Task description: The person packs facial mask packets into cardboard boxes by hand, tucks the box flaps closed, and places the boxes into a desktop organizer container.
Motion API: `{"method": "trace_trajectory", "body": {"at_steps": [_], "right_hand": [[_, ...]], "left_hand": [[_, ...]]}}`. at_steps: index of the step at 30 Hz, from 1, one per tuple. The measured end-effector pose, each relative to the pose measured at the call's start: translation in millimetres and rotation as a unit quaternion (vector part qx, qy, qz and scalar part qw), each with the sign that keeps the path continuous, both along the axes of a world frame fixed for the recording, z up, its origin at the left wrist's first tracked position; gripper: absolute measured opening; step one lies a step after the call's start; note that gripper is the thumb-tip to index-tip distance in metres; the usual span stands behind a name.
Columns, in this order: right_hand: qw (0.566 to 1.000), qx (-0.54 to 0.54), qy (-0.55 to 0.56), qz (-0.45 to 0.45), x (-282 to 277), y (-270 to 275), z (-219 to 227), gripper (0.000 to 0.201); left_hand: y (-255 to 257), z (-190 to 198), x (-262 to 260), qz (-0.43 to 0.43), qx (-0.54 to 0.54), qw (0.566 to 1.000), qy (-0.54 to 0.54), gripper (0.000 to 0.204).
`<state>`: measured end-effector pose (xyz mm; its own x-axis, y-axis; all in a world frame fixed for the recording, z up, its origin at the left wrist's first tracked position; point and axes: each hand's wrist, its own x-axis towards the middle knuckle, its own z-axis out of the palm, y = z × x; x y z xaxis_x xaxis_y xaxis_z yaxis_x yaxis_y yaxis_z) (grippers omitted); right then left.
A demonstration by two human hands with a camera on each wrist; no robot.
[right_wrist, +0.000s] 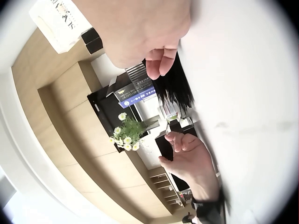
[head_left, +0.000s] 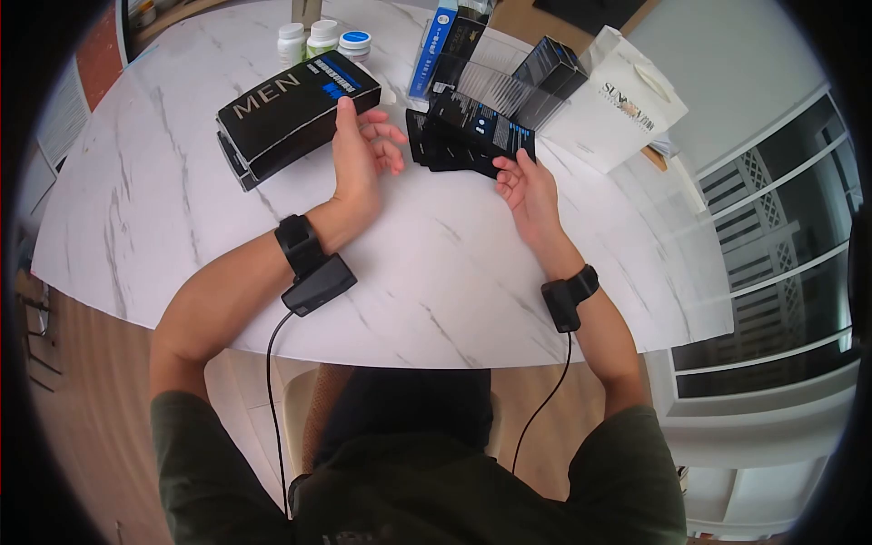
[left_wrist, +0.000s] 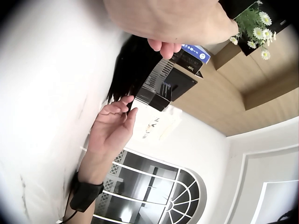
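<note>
My right hand point(head_left: 531, 195) pinches the near right corner of a black packet point(head_left: 486, 127) with blue and white print, thumb on top and fingers below. That packet lies over several more black packets point(head_left: 427, 150), fanned out on the marble-patterned table. To the left, my left hand point(head_left: 357, 163) holds nothing, its fingers loosely bent and pointing toward the packets. Its thumb overlaps the near right end of a black box point(head_left: 295, 113) marked MEN in the head view. In the right wrist view the left hand point(right_wrist: 191, 161) shows its palm side, and the packets point(right_wrist: 175, 86) stand as a dark stack.
Behind the packets are a clear ribbed holder point(head_left: 490, 68), a blue box point(head_left: 431, 50) and a dark box point(head_left: 551, 68). A white paper bag point(head_left: 618, 100) stands at the right. Small white bottles point(head_left: 291, 44) and a blue-lidded jar point(head_left: 355, 45) stand behind the MEN box.
</note>
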<state>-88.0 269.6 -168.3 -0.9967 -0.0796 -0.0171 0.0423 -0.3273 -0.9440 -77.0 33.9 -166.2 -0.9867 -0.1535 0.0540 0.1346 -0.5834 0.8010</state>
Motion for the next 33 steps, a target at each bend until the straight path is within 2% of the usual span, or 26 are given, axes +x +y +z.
{"method": "trace_trajectory", "body": {"at_steps": [4,6,7,9,12,15,23,30,33], "right_hand": [[1.000,0.000,0.009,-0.017,-3,2,-6,0.019],[0.998,-0.031,0.020,-0.042,-1,0,-4,0.034],[0.998,-0.030,0.021,-0.043,2,-2,-2,0.034],[0.995,-0.016,0.050,-0.087,6,-6,2,0.050],[0.994,0.002,0.063,-0.086,7,-5,5,0.062],[0.992,0.017,0.091,-0.089,10,-7,5,0.056],[0.992,0.033,0.103,-0.071,10,-8,4,0.042],[0.991,0.049,0.110,-0.058,11,-9,5,0.032],[0.989,0.064,0.125,-0.053,12,-9,5,0.027]], "left_hand": [[-1,-2,-2,0.004,0.017,1.000,-0.010,0.054],[0,-3,-2,0.014,0.025,1.000,-0.004,0.052],[0,-3,-3,0.029,0.031,0.999,-0.008,0.050],[1,-3,-4,0.043,0.038,0.998,-0.011,0.048],[0,-4,-6,0.051,0.042,0.998,-0.006,0.045],[-1,-6,-8,0.068,0.046,0.997,-0.011,0.042],[-11,-8,-16,0.057,0.036,0.998,-0.016,0.059],[-11,-7,-16,0.056,0.036,0.998,-0.001,0.062],[-7,-9,-12,0.026,0.005,0.999,0.029,0.061]]}}
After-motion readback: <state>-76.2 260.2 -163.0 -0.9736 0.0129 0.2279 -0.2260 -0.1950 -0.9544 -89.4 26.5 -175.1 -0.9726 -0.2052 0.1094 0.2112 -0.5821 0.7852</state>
